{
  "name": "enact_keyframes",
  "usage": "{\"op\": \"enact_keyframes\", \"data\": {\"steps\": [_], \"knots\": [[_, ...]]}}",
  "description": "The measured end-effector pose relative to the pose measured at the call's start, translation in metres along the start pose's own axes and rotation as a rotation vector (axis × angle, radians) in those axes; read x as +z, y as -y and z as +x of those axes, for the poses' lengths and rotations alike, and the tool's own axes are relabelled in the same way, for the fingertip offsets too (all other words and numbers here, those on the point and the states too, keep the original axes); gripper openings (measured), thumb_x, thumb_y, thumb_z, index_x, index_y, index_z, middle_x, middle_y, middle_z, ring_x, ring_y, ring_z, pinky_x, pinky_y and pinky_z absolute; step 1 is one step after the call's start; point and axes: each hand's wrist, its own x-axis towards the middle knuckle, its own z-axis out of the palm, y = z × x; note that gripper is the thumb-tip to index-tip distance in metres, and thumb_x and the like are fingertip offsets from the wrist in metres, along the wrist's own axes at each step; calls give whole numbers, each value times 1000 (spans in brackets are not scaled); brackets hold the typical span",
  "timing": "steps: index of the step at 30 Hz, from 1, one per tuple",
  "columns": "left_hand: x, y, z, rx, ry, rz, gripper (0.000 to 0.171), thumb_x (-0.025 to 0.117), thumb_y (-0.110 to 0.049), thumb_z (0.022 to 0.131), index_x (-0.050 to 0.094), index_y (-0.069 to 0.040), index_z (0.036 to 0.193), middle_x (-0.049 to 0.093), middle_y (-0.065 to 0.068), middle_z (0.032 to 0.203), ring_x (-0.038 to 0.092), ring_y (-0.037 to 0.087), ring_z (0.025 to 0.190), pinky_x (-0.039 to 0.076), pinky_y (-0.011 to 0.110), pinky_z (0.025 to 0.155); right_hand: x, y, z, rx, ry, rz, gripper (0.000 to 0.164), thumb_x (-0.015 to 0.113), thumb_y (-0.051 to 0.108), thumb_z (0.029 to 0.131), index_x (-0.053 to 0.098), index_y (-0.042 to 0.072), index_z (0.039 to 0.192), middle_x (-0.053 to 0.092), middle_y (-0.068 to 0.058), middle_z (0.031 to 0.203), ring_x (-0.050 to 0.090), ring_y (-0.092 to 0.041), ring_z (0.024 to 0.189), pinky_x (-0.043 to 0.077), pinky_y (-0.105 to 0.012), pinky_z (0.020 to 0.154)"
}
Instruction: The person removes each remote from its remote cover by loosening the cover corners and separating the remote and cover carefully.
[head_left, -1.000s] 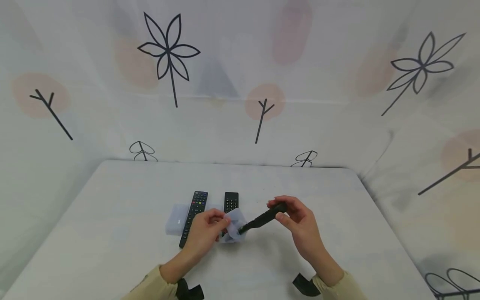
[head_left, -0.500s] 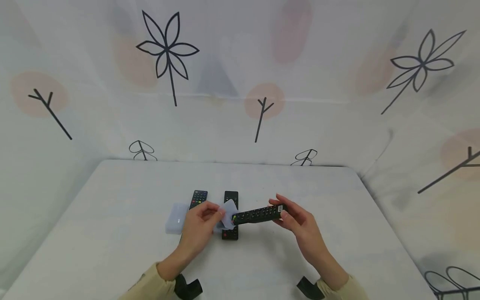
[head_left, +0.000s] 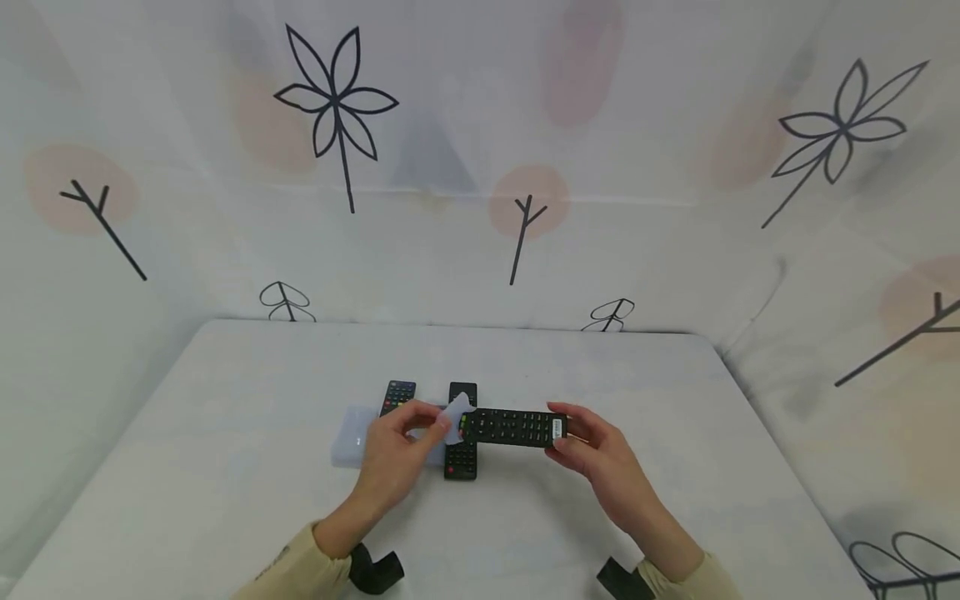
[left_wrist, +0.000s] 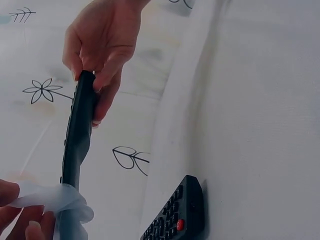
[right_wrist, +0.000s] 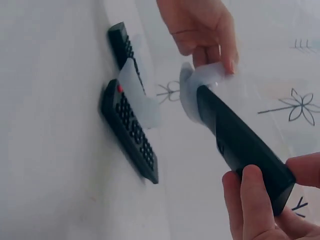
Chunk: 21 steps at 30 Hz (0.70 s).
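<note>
My right hand [head_left: 603, 454] grips one end of a black remote control [head_left: 513, 427], held level above the table with its buttons toward the head camera. At the remote's other end, my left hand [head_left: 397, 446] pinches a piece of thin translucent plastic film [head_left: 457, 414]. In the right wrist view the film [right_wrist: 192, 95] wraps over that end of the remote [right_wrist: 240, 135]. The left wrist view likewise has the film [left_wrist: 60, 197] bunched around the remote, close to the left fingers. Below the held remote lies a second black remote [head_left: 461, 462], partly covered from the head camera.
A third remote [head_left: 397, 394] lies to the left, mostly behind my left hand. It rests across a flat translucent plastic piece [head_left: 351, 437] on the white table [head_left: 247, 467]. Patterned cloth [head_left: 450, 250] rises behind the table's back edge.
The held remote has swung from slanting to nearly level and turned its button face to the head camera. My left hand and the film have moved slightly up and left.
</note>
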Motion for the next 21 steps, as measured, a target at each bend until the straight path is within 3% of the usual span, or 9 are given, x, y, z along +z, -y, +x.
{"op": "enact_keyframes", "data": {"steps": [6, 12, 21], "knots": [[2, 3, -2, 79, 19, 63, 11, 77, -14, 88, 71, -22, 91, 70, -11, 90, 60, 16, 69, 47, 26, 50, 5, -3, 1, 34, -18, 41, 45, 59, -4, 92, 49, -5, 136, 53, -22, 136, 63, -26, 109, 53, -34, 90], [5, 8, -3, 253, 42, 170, 22, 82, -12, 83, 67, -21, 96, 63, -10, 95, 58, 16, 83, 50, 26, 63, 9, -5, 0, 13, -39, 57, 44, 61, -6, 91, 51, -5, 134, 56, -23, 132, 65, -26, 106, 54, -35, 88], [7, 7, -1, 241, 74, 250, 30, 86, -24, 80, 63, -19, 98, 60, -9, 97, 55, 11, 88, 48, 27, 67, 15, -6, -1, -7, -94, 69, 45, 65, -9, 88, 54, -8, 131, 58, -23, 128, 68, -23, 102, 55, -36, 85]]}}
